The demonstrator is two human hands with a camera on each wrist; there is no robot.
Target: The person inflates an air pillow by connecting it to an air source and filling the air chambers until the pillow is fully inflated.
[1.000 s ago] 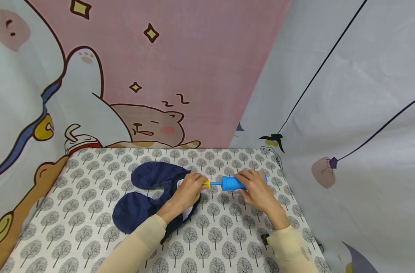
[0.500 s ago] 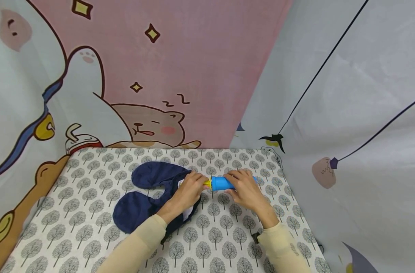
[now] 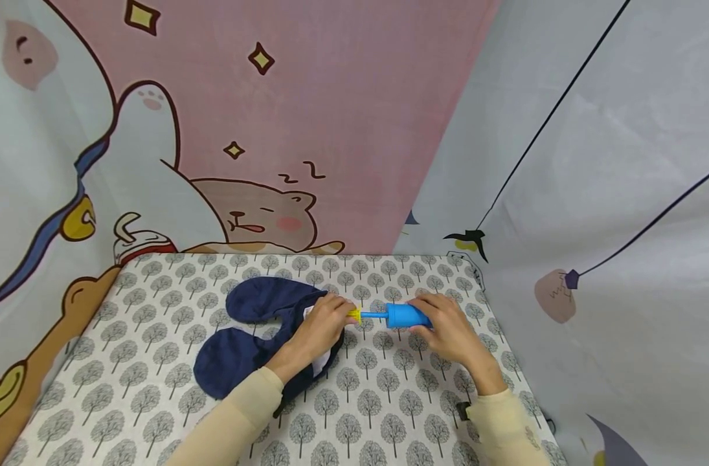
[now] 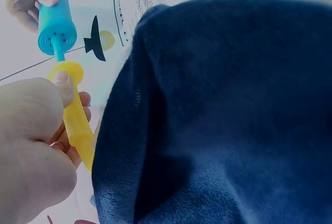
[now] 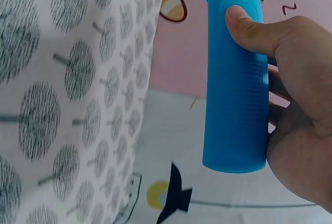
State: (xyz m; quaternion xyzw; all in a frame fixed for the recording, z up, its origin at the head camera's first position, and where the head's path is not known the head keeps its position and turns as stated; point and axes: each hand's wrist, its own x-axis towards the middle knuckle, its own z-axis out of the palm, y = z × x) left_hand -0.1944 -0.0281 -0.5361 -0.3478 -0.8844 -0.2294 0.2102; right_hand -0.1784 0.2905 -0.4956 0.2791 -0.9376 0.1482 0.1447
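Note:
A hand pump with a blue barrel (image 3: 402, 316) lies level between my hands. My right hand (image 3: 447, 327) grips the barrel, thumb along its side in the right wrist view. My left hand (image 3: 324, 327) holds the pump's yellow nozzle end (image 4: 77, 123), thumb just below its round flange. A stretch of thin blue rod (image 3: 374, 314) shows between barrel and flange. Under my left hand lies a navy plush U-shaped neck pillow (image 3: 228, 362), its two arms pointing left. The yellow tip runs behind the pillow's edge in the left wrist view, so its end is hidden.
A white cloth with grey trees (image 3: 366, 404) covers the table. Behind it hangs a pink cartoon curtain (image 3: 354, 129), and a pale curtain (image 3: 622, 194) stands along the right side. A small black item (image 3: 463, 410) sits at my right sleeve.
My right hand pushed the barrel left against the yellow end, then drew it back right, baring the rod again. My left hand and the pillow have stayed in place.

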